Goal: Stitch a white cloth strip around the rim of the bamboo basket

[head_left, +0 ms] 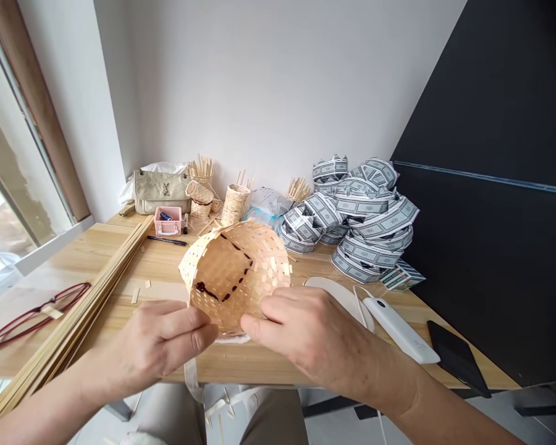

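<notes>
A pale woven bamboo basket [235, 272] is held above the front of the wooden table [120, 259], its opening turned towards me, with a dark strip pattern on the inside. My left hand [160, 343] pinches the basket's lower rim from the left, fingers closed on it. Gripping the same rim from the right is my right hand [306, 337], thumb and fingers pressed on the weave. A thin white strip hangs below the basket between both hands.
Long bamboo strips [74, 315] lie along the left edge beside red glasses [37, 312]. At the back are a beige bag [161, 190], a pink box [167, 220], small woven baskets [234, 204] and a heap of printed paper bands [356, 216]. A white power bank [401, 330] and black phone [456, 355] lie right.
</notes>
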Action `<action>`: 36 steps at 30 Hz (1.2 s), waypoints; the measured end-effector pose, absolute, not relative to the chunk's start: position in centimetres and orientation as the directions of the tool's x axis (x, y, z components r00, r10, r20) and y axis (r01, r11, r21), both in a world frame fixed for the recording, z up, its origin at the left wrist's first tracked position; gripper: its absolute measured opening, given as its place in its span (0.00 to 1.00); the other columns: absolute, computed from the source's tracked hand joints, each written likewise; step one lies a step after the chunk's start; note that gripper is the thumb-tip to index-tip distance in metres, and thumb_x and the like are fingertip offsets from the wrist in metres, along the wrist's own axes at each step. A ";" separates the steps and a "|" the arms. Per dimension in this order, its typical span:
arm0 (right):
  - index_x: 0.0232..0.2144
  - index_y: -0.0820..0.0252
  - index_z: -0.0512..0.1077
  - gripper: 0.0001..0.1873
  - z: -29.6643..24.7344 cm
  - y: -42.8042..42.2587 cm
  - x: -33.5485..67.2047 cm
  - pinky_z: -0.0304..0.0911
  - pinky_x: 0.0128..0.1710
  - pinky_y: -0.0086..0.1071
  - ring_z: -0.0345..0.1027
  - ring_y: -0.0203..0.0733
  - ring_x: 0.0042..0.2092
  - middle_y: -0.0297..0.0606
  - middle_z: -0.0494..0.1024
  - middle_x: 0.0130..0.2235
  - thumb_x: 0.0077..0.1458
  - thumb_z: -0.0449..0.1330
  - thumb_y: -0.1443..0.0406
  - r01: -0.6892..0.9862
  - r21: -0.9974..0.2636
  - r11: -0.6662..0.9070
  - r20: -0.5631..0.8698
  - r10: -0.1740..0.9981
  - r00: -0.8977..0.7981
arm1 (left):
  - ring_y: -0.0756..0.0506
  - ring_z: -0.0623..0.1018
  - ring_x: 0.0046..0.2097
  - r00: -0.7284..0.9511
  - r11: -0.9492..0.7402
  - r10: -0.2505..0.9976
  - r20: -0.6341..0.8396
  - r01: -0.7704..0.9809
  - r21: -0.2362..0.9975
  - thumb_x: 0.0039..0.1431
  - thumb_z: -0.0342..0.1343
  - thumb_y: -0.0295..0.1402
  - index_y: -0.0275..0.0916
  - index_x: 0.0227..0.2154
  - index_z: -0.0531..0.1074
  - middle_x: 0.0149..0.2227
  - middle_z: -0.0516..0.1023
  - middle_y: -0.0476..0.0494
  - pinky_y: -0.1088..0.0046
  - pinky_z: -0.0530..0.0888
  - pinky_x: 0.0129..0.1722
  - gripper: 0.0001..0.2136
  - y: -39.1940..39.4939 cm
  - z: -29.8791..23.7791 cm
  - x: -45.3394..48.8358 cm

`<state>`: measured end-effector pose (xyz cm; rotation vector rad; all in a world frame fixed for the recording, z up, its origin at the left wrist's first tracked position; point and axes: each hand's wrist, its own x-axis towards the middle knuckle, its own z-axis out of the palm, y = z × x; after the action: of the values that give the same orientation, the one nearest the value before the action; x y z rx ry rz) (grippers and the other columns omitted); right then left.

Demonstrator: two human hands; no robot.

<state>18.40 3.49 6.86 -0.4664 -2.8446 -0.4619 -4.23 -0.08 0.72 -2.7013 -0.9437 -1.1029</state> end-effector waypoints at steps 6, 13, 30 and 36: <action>0.23 0.60 0.62 0.11 6.4 3.7 18.6 0.39 0.23 0.31 0.47 0.34 0.24 0.30 0.59 0.22 0.56 0.50 0.74 0.336 0.267 0.903 0.263 0.267 -0.927 | 0.54 0.70 0.25 0.548 -0.807 0.539 0.640 0.554 0.205 0.63 0.45 0.26 0.37 0.37 0.68 0.27 0.72 0.50 0.79 0.64 0.23 0.07 0.0 0.3 -4.4; 0.22 0.61 0.63 0.11 6.5 3.8 18.6 0.40 0.24 0.30 0.47 0.34 0.24 0.30 0.59 0.22 0.56 0.50 0.74 0.314 0.272 0.910 0.261 0.244 -0.934 | 0.52 0.70 0.25 0.600 -0.838 0.461 0.653 0.537 0.098 0.63 0.44 0.25 0.36 0.37 0.69 0.29 0.74 0.47 0.76 0.63 0.23 0.09 0.3 0.1 -4.4; 0.30 0.61 0.74 0.16 6.2 7.1 19.2 0.46 0.23 0.24 0.53 0.30 0.23 0.30 0.62 0.21 0.59 0.47 0.71 0.128 -0.261 0.957 0.185 0.180 -0.966 | 0.51 0.68 0.28 0.758 -0.644 0.568 0.319 0.169 0.746 0.61 0.46 0.39 0.33 0.30 0.78 0.25 0.67 0.45 0.79 0.65 0.27 0.18 3.8 3.1 -2.3; 0.28 0.64 0.71 0.10 5.8 6.8 18.4 0.52 0.27 0.22 0.59 0.30 0.27 0.31 0.67 0.25 0.57 0.52 0.73 0.156 -0.397 0.904 0.145 0.229 -0.963 | 0.52 0.67 0.27 0.734 -0.622 0.599 0.320 0.174 0.763 0.61 0.47 0.39 0.31 0.30 0.77 0.24 0.65 0.47 0.81 0.65 0.25 0.17 4.2 2.7 -2.2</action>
<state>18.39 6.76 5.80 -0.2940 -2.8805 0.5776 -2.19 4.16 2.65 -3.5883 -0.9507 -1.2011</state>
